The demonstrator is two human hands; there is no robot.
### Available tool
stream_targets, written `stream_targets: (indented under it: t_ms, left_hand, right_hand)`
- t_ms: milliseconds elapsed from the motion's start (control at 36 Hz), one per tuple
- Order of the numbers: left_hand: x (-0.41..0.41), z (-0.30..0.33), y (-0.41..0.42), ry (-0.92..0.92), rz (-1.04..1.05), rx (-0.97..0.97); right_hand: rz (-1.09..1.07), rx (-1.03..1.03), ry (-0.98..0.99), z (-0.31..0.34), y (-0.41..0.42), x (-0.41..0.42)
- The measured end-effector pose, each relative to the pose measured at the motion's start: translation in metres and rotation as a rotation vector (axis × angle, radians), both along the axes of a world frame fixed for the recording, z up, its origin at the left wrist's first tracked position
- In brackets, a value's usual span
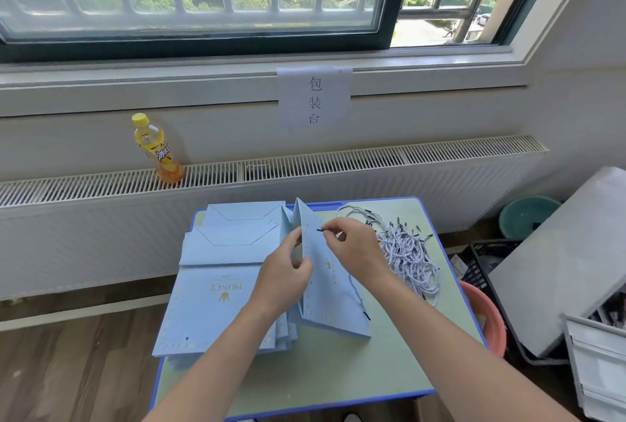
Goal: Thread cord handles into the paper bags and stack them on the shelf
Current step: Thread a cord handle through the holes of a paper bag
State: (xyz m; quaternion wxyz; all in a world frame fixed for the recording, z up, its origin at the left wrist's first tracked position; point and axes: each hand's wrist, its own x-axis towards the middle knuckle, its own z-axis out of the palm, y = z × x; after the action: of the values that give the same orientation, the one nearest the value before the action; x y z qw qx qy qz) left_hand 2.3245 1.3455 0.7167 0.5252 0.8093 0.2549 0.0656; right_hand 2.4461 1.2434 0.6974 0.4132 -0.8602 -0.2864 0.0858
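Bag (pixel 333 289) gripped upright by left hand (pixel 288 272) — right hand (pixel 355 252) pinches cord tip (pixel 320 229) at it.

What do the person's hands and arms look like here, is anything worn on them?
Both arms are bare up to the frame's lower edge: no sleeves show. The left hand and the right hand wear no gloves, and no rings, watch or bracelet can be seen. The fingernails look short and unpainted.

Bags (pixel 216 303) left on table (pixel 338 371) — cords (pixel 406 252) right
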Motion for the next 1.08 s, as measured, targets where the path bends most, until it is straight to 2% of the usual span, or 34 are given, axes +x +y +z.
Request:
stream_targets:
  t_ms: [444,833,889,1083]
  left_hand:
    - [-0.007,-0.005,-0.003,0.035,0.007,-0.006]
    - [-0.002,-0.003,-0.007,0.016,-0.055,0.065]
    - [-0.002,-0.001,-0.008,0.017,-0.062,0.092]
    - [0.005,0.004,-0.01,0.014,-0.118,0.204]
  right_hand:
    - [0.084,-0.078,-0.152,0.002,0.01,0.006]
    - [0.103,-0.173,-0.118,0.015,0.011,0.006]
    - [0.106,-0.189,-0.057,0.019,0.011,0.005]
    - [-0.019,-0.104,0.385,0.04,0.01,0.015]
